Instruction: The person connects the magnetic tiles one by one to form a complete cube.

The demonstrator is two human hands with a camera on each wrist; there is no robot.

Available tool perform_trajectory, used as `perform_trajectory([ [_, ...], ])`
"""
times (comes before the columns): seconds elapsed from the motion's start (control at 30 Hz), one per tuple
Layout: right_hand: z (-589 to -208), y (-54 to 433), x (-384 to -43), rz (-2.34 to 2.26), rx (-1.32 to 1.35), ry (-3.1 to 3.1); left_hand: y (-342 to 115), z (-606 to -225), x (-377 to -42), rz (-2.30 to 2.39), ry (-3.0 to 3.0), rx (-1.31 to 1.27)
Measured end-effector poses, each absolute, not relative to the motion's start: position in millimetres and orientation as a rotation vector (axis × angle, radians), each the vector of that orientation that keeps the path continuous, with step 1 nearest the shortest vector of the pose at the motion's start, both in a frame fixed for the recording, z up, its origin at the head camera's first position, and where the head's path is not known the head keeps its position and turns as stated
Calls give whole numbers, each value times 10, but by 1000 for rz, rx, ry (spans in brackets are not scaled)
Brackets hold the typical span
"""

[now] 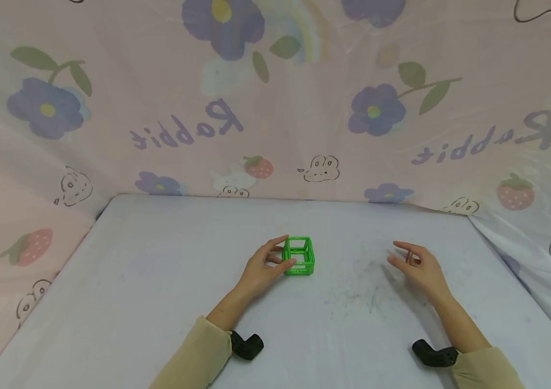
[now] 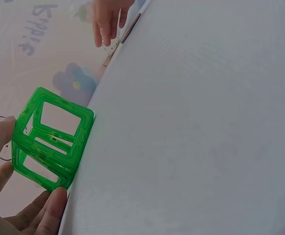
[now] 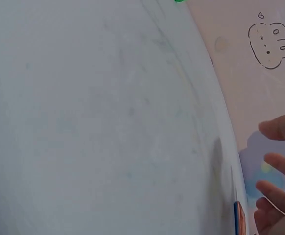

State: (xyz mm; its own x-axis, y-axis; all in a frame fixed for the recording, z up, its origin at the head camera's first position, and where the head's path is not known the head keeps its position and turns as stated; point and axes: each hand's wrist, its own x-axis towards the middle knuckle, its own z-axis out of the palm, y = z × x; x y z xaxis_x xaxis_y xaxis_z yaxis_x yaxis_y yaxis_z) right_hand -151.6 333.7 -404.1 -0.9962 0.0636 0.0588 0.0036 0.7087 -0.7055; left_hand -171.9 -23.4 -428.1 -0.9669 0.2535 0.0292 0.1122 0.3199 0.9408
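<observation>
My left hand [image 1: 261,270] grips a green see-through cube [image 1: 310,256] by its left side, with the thumb on the near face and the fingers behind. The cube looks built of open square magnetic tiles [image 2: 59,105]; in the left wrist view fingers hold it from both sides. My right hand [image 1: 421,270] is well to the right of the cube, its fingers loosely bent and apart. Close to that hand is a thin flat piece [image 3: 240,218], orange-brown with a blue edge, seen almost edge-on. The right hand's fingers partly hide it in the head view, and its kind is unclear.
The white tabletop [image 1: 158,302] has faint dark smudges between the hands. A pink printed cloth [image 1: 275,124] with flowers and rabbits hangs along the back and sides. A black curved device sits at each wrist.
</observation>
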Motion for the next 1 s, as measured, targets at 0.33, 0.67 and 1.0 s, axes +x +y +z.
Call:
perform_trajectory([
  [0.33, -4027, 3504, -1479, 1157, -45, -2801, -230, -4279, -1712, 1741, 2446, 362],
  [0.67, -4050, 3669, -1463, 1151, -154, -2940, -237, -4287, -1705, 1751, 2443, 356],
  [1.0, -4119, 3733, -1460, 1190, -145, -2950, -236, -4277, -1702, 1747, 2447, 370],
])
